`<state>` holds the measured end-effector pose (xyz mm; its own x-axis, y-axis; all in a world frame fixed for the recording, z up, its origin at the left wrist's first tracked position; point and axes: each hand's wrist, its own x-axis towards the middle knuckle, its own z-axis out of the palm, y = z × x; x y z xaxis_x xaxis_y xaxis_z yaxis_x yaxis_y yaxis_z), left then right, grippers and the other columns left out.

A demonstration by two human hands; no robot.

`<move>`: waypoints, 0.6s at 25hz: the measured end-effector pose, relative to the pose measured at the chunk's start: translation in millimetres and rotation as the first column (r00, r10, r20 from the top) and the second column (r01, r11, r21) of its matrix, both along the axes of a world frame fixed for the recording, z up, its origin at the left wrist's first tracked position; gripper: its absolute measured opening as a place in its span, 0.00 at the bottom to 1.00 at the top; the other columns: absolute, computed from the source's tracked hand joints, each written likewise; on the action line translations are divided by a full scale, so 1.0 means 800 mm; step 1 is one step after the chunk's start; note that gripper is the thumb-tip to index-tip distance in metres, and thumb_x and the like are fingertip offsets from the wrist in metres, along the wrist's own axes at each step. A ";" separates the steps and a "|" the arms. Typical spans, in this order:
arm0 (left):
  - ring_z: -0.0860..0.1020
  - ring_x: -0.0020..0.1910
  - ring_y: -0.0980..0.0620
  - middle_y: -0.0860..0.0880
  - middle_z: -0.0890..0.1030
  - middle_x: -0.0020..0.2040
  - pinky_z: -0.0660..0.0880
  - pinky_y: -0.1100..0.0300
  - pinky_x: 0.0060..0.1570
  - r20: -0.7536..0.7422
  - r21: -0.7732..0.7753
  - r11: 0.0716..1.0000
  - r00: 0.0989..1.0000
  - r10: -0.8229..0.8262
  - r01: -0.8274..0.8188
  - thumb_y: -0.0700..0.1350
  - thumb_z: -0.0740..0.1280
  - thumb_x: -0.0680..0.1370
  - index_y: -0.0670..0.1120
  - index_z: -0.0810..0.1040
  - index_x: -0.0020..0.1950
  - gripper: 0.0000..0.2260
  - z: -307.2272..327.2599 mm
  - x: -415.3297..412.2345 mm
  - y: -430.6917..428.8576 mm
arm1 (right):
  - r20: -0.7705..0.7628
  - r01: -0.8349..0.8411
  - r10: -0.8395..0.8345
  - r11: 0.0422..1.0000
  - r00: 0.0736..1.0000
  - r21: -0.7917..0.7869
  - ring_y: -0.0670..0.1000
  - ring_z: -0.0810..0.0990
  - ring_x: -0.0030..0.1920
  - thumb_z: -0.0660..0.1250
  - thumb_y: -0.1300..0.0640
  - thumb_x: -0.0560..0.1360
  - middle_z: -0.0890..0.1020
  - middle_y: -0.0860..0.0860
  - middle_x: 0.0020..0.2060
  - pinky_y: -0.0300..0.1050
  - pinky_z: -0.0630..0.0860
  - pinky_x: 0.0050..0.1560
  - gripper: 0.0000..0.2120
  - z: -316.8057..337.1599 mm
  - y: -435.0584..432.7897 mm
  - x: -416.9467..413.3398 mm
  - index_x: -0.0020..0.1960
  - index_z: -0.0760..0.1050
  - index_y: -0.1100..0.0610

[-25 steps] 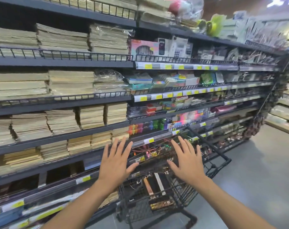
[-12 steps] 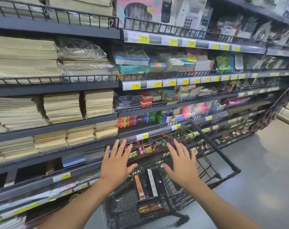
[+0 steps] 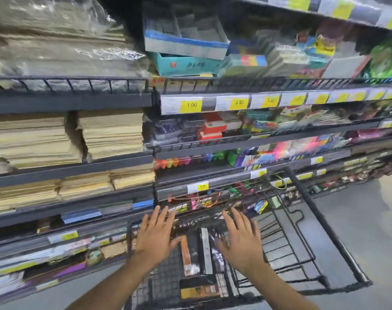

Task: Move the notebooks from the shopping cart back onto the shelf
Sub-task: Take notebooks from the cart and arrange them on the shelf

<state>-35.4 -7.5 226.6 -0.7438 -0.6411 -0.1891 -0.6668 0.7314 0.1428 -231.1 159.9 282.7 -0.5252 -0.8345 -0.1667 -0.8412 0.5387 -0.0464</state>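
Note:
A black wire shopping cart [image 3: 298, 247] stands against the shelf unit, below me. Several notebooks [image 3: 196, 253] stand on edge inside its basket, showing orange, black and white spines. My left hand [image 3: 154, 240] hovers over the cart's left side with fingers spread, holding nothing. My right hand [image 3: 242, 240] hovers over the cart just right of the notebooks, fingers spread too and empty. Neither hand touches the notebooks. The dark shelf [image 3: 71, 171] at the left carries stacks of beige notebooks [image 3: 112, 133].
Stationery fills the right-hand shelves: boxes [image 3: 186, 43], coloured markers [image 3: 190, 159], packets, with yellow price tags [image 3: 191, 105] along the shelf edges. Plastic-wrapped paper bundles [image 3: 63, 41] lie top left. Grey aisle floor [image 3: 369, 231] runs to the right of the cart.
The view has moved closer to the shelves and tilted down over the cart. Both hands have lowered toward the basket, still spread and empty.

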 end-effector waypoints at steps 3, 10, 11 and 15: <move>0.64 0.75 0.42 0.43 0.73 0.74 0.57 0.41 0.72 0.118 0.152 0.987 0.993 0.032 -0.049 0.69 0.51 0.74 0.48 0.73 0.74 0.37 -0.058 -0.017 -0.002 | 0.073 -0.032 0.027 0.997 0.997 0.065 0.53 0.50 0.82 0.53 0.32 0.76 0.50 0.47 0.82 0.62 0.48 0.79 0.39 -0.054 -0.016 -0.032 0.82 0.46 0.43; 0.64 0.76 0.45 0.47 0.64 0.78 0.66 0.48 0.70 0.161 0.292 0.902 0.946 0.281 -0.318 0.61 0.61 0.80 0.51 0.50 0.82 0.36 -0.183 -0.067 0.016 | 0.222 -0.113 0.073 0.978 0.972 0.176 0.54 0.49 0.82 0.56 0.32 0.76 0.50 0.48 0.82 0.60 0.48 0.79 0.39 -0.204 -0.051 -0.085 0.82 0.48 0.44; 0.65 0.74 0.45 0.47 0.65 0.76 0.67 0.47 0.70 0.168 0.301 0.893 0.940 0.296 -0.335 0.60 0.63 0.80 0.51 0.49 0.81 0.36 -0.194 -0.076 0.016 | 0.228 -0.125 0.082 0.976 0.970 0.181 0.55 0.50 0.82 0.57 0.33 0.76 0.52 0.49 0.82 0.60 0.49 0.79 0.40 -0.221 -0.054 -0.088 0.82 0.49 0.45; 0.70 0.71 0.42 0.41 0.67 0.75 0.74 0.50 0.64 0.247 0.381 0.829 0.909 0.335 -0.409 0.60 0.64 0.80 0.47 0.52 0.80 0.36 -0.279 -0.105 0.018 | 0.273 -0.175 0.103 0.951 0.956 0.254 0.55 0.49 0.82 0.58 0.34 0.77 0.50 0.50 0.82 0.59 0.48 0.80 0.40 -0.302 -0.059 -0.096 0.82 0.46 0.46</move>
